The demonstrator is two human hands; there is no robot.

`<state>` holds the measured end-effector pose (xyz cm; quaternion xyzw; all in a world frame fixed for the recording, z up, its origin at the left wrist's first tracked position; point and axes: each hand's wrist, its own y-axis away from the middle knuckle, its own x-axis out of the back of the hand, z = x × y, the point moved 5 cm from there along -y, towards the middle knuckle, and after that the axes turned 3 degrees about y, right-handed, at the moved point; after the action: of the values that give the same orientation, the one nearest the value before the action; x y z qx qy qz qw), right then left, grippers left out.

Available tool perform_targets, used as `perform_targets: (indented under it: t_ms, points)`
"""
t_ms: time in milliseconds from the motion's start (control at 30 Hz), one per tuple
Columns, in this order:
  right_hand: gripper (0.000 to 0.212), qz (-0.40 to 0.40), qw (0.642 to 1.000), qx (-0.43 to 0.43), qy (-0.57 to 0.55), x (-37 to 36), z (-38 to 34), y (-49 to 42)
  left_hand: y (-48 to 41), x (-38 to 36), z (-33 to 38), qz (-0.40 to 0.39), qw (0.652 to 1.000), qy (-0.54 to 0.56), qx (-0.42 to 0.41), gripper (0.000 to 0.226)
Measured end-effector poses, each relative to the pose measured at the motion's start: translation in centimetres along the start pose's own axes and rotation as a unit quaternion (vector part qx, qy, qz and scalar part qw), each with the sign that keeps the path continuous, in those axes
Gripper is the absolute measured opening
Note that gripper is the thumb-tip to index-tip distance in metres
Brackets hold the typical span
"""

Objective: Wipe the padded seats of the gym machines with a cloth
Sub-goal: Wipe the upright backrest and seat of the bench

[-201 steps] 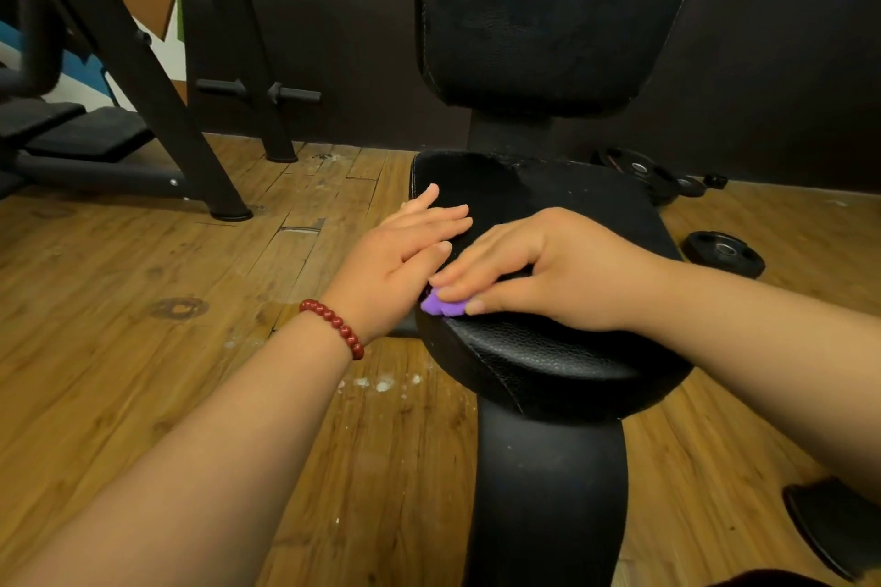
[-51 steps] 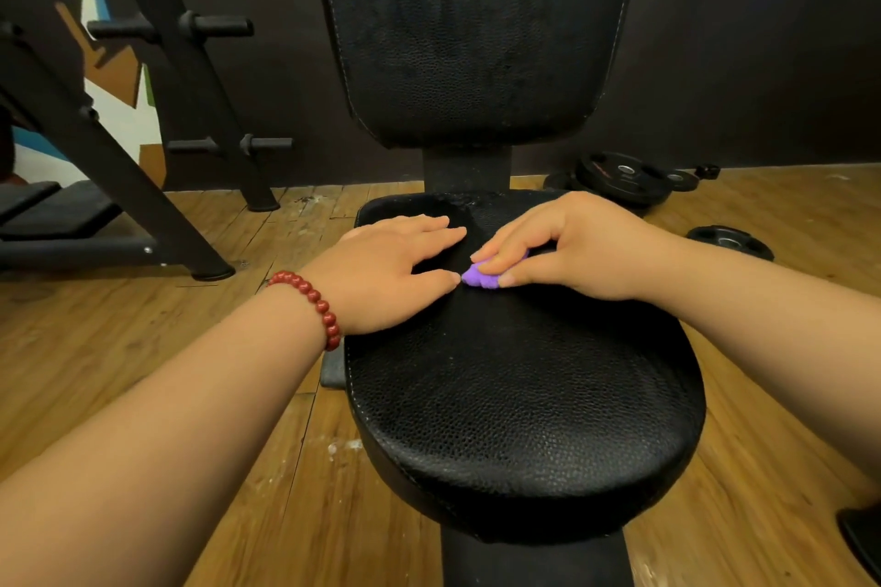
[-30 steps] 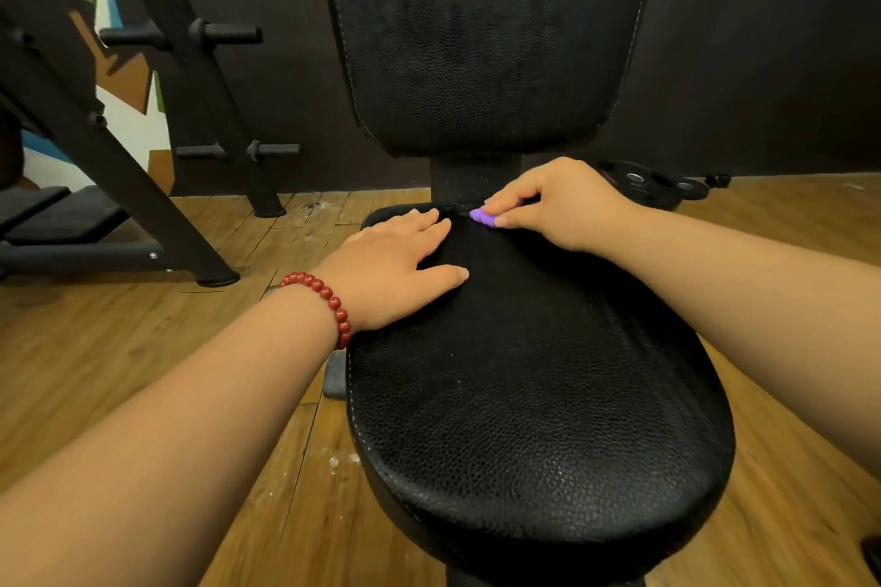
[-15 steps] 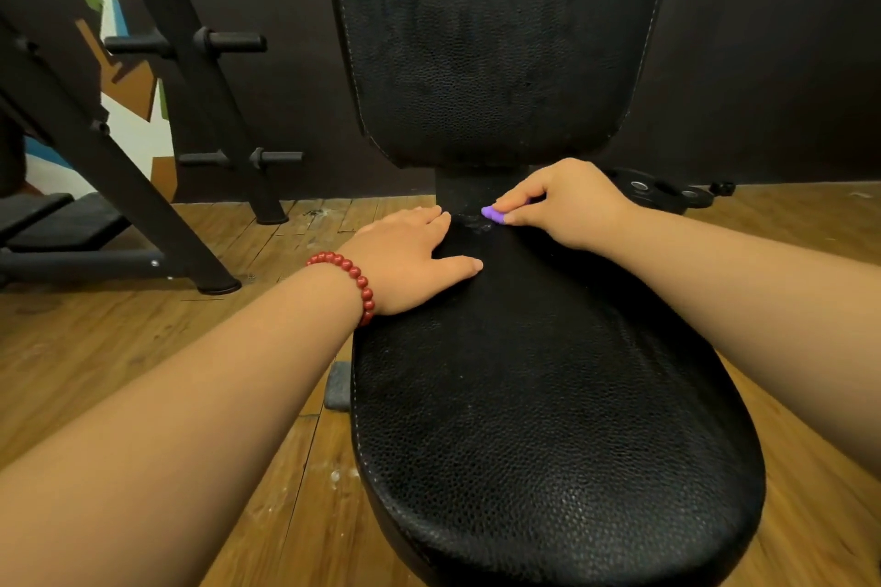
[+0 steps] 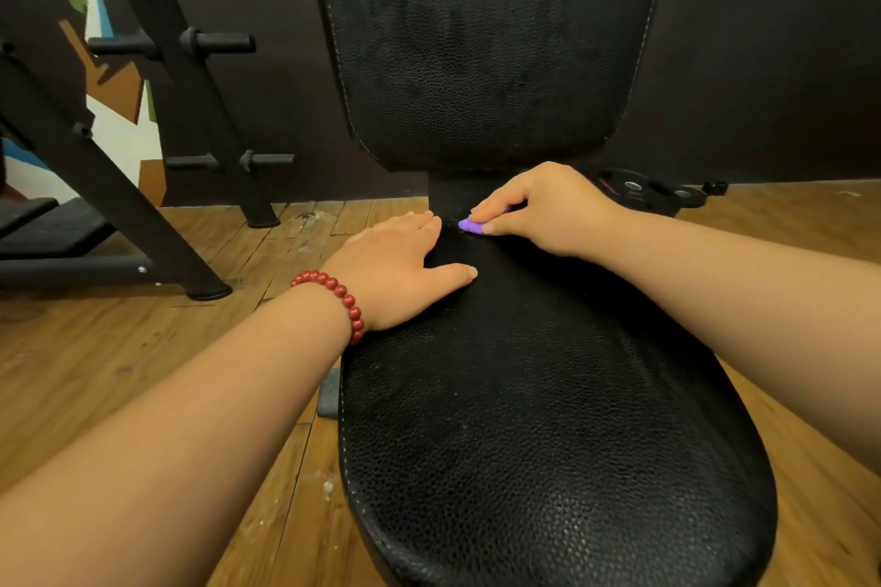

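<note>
right hand (image 5: 548, 210): fingers pinching purple cloth (image 5: 472, 225) at seat's (image 5: 548, 396) back edge, below backrest (image 5: 481, 38) | left hand (image 5: 405, 267): flat on seat, fingers straight

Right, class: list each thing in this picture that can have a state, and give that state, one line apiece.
seat, level, touched at its back end.
backrest, upright, untouched.
purple cloth, bunched, pressed to the seat's back edge.
right hand, pinches the purple cloth.
left hand, flat on the seat, fingers straight.
bead bracelet, worn on the left wrist.
weight plates, lying flat on the floor.
</note>
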<state>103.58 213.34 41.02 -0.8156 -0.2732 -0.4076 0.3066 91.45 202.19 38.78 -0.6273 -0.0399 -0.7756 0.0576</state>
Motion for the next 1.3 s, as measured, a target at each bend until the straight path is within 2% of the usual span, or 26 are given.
perform_targets:
  t_ms: [167, 333, 467, 667, 933, 1167, 1300]
  points:
    - [0.020, -0.026, 0.999, 0.034, 0.004, -1.2, -1.5, -0.5, 0.3, 0.1, 0.0, 0.006, 1.000, 0.010, 0.005, 0.079]
    - [0.024, -0.068, 0.995, 0.038, 0.067, 1.5, 0.6, 0.7, 0.5, 0.1, -0.1, 0.001, 1.000, 0.009, 0.008, 0.079]
    - [0.021, -0.028, 0.998, 0.005, 0.048, 2.1, 1.8, 1.5, 0.4, 0.0, 0.1, -0.001, 1.000, -0.002, 0.007, 0.079]
    - [0.018, 0.006, 0.999, -0.004, 0.031, -0.7, -0.8, -0.8, 0.5, 0.0, 0.3, 0.000, 1.000, -0.002, 0.011, 0.078]
    - [0.024, -0.036, 0.996, 0.013, 0.083, 0.2, 0.0, -0.3, 0.5, 0.0, 0.1, -0.004, 1.000, 0.000, 0.015, 0.078]
    - [0.023, 0.009, 0.998, -0.029, 0.048, 2.2, 3.0, 2.3, 0.6, 0.0, 0.9, -0.016, 0.999, -0.011, -0.037, 0.068]
    - [0.022, -0.009, 0.999, -0.012, 0.035, 1.7, 2.1, 2.1, 0.2, 0.2, 1.5, -0.048, 0.998, -0.031, -0.035, 0.071]
